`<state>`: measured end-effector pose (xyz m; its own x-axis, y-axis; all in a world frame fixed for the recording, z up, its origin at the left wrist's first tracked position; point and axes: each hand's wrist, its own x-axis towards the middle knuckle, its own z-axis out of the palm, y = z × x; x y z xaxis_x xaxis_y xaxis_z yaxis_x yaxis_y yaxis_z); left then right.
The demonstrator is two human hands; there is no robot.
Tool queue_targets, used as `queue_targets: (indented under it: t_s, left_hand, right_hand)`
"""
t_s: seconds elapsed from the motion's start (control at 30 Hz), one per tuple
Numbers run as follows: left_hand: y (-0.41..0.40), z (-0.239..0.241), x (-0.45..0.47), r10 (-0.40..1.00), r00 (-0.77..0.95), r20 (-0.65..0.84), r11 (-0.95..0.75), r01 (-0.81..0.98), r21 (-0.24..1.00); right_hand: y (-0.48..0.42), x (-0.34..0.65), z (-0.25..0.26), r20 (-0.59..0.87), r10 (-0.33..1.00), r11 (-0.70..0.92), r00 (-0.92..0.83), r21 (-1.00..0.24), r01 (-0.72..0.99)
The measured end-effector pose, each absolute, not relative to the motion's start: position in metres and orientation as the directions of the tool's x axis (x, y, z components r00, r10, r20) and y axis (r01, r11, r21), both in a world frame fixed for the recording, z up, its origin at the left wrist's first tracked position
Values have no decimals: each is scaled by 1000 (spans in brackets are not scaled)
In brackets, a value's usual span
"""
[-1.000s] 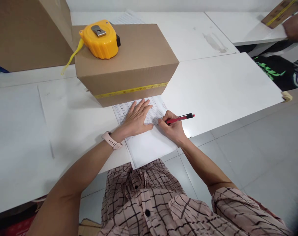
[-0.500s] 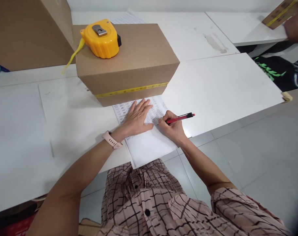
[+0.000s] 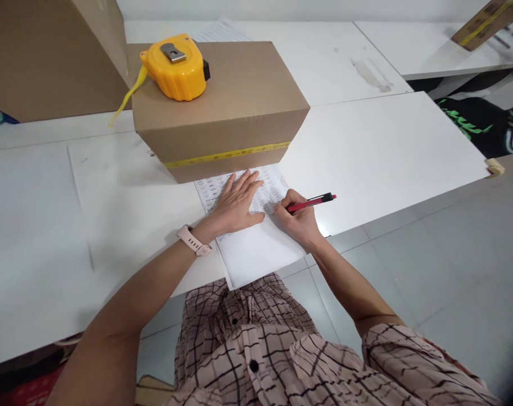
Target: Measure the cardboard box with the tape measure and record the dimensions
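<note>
A printed paper sheet (image 3: 256, 254) lies at the near edge of the white table (image 3: 379, 152), partly tucked under a cardboard box (image 3: 235, 107). My left hand (image 3: 236, 204) rests flat on the sheet with its fingers spread, a pink watch on the wrist. Just to its right, my right hand (image 3: 296, 217) is closed on a red and black pen (image 3: 310, 203) whose tip touches the printed lines. On top of the box sits a yellow tape measure (image 3: 175, 66), its yellow tape hanging off the left side.
A larger cardboard box (image 3: 49, 56) stands at the back left. At the top right another person's dark clothing (image 3: 476, 121) shows beside a second table holding a flat cardboard piece (image 3: 482, 22). A roll of tape (image 3: 494, 166) sits at the table's right corner.
My right hand with the pen has crept slightly up and to the right on the sheet. The other person's hand at the top right has moved out of view.
</note>
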<state>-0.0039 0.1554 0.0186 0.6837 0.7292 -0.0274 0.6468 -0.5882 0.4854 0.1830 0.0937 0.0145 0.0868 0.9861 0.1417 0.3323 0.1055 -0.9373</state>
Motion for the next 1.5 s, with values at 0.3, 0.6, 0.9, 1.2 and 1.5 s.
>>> queue_targets:
  t_s: [0.3, 0.6, 0.9, 1.2, 1.5]
  left_hand:
    - [155, 20, -4, 726, 687, -34, -586, 643, 493]
    - [154, 22, -4, 731, 680, -59, -576, 661, 481]
    - [157, 17, -8, 720, 694, -11, -601, 630, 492]
    - [146, 39, -11, 732, 486, 478, -678, 589, 439]
    - [220, 156, -52, 806, -99, 584, -305, 776, 552]
  right_hand:
    - [94, 184, 13, 152, 985, 116, 84, -935, 336]
    - [92, 184, 14, 176, 969, 102, 171, -922, 373]
    - [105, 270, 9, 384, 916, 131, 118, -565, 815]
    - [120, 290, -10, 424, 905, 136, 36, -369, 919]
    - [123, 293, -16, 466, 884, 190, 46, -447, 874]
